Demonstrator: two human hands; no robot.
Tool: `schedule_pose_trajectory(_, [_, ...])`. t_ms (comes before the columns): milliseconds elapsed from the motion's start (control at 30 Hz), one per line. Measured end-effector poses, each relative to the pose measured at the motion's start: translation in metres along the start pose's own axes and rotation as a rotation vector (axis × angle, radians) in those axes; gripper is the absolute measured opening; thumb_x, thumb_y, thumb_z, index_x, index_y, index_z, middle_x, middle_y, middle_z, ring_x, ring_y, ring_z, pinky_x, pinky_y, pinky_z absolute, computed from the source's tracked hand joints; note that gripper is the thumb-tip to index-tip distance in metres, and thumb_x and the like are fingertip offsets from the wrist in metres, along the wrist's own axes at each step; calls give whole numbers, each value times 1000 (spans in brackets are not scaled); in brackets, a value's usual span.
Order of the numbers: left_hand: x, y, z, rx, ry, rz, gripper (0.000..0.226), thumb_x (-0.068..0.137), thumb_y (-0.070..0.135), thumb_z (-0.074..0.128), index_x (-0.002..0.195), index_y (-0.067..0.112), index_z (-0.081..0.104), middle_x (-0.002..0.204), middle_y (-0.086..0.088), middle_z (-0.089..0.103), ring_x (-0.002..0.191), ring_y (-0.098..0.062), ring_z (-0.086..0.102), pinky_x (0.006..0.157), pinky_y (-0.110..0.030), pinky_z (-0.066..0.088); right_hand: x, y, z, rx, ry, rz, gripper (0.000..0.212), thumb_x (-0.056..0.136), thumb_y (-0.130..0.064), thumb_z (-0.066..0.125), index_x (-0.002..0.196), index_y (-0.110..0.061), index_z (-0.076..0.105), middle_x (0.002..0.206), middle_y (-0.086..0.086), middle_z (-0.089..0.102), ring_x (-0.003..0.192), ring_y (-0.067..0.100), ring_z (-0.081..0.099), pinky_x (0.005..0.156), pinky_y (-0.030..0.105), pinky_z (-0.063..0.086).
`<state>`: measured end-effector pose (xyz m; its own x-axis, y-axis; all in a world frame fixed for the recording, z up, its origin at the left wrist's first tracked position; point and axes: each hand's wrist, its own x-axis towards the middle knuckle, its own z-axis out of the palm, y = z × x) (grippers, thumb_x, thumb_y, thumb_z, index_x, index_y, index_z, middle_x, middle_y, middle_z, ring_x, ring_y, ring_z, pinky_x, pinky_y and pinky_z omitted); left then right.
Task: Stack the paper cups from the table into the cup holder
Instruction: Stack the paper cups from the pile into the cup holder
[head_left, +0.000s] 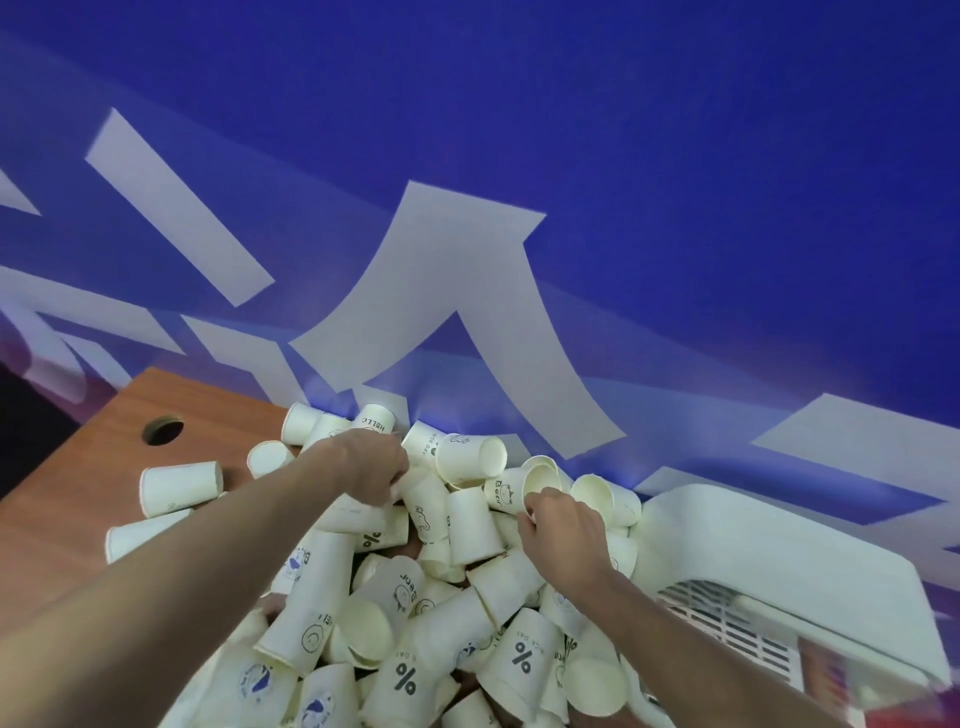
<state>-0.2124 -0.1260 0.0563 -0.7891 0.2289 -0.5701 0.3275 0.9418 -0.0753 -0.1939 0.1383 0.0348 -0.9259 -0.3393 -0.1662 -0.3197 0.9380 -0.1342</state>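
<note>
- The cable hole in the wooden table lies well left of the cup pile; two stray paper cups lie on their sides between the hole and the pile's left edge.
- The left hand reaches over the pile's far side, fingers curled down round a cup lying on its side; how firm that hold is cannot be told, since the fingertips are hidden.
- The cup pile spreads from the near edge to the blue wall, cups lying every way, none nested in any order I can see.
- The right hand sits right of the pile's middle, fingers pinching the rim of the "Bear" cup, whose long axis runs roughly left to right with its mouth toward this hand.
- The white plastic holder stands just right of the pile, touching its edge; the right hand is the nearer one to it, so I judge any cup should travel rightward from that grip.
</note>
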Motion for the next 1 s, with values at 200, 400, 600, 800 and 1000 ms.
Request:
schedule_pose_trajectory(200, [-34,4,-4,70,23,-12,23,87,19,54,108,15,61,110,-2,63,95,-22,62,73,-30,50,-35,4,-19,2,37,2,37,97,-31,42,63,-22,30,67,-6,36,65,20,46,54,29,29])
schedule_pose_trajectory(400, [-69,15,-12,148,125,-71,19,90,26,61,106,18,63,112,0,60,94,-23,63,75,-36,53,-73,7,-37,28,88,-18,30,95,-33,44,70,-17,45,65,-4,41,63,23,49,52,32,29])
schedule_pose_trajectory(600, [-98,58,-18,55,338,-26,23,95,37,55,111,23,63,119,4,54,90,-14,54,70,-28,40,-134,26,-34,104,84,-21,30,92,-34,45,69,-15,47,65,-4,44,69,24,52,56,33,32])
schedule_pose_trajectory(800, [-101,135,-20,-29,538,69,29,96,52,48,107,36,70,102,10,66,91,-14,62,70,-26,42,-197,72,-29,176,97,35,32,91,-42,49,73,-16,54,69,-2,56,70,19,54,60,34,40])
schedule_pose_trajectory(1000, [-84,213,-6,-51,805,249,52,91,60,29,75,27,66,57,5,61,52,-14,58,48,-23,38,-241,115,-16,333,149,217,38,88,-42,53,65,-13,45,55,-4,44,58,14,44,57,33,40])
